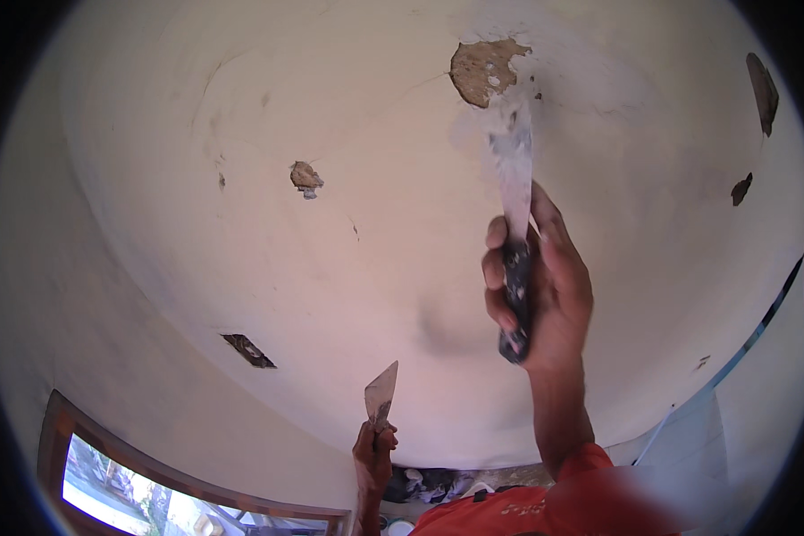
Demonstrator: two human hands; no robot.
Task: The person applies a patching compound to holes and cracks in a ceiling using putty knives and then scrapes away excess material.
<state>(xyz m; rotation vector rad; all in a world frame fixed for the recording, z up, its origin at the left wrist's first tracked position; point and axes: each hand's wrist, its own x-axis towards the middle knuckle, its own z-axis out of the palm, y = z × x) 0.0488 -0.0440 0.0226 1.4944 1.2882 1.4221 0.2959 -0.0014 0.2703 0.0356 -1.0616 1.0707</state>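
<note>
Putty knife (pixel 515 183): clasped in right hand (pixel 563 281), blade at far bare patch (pixel 479 70); apparently plaster filling. Scraper (pixel 381 391): held in left hand (pixel 372 451), nearer, left. Next likely needed: flat, even stroke.

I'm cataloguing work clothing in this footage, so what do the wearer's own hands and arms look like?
The right hand and left hand are ungloved. A red sleeve leaves the right forearm bare, with no watch showing. The left forearm is bare where visible; its sleeve can't be made out. The red shirt bears a small pale marking.
</note>
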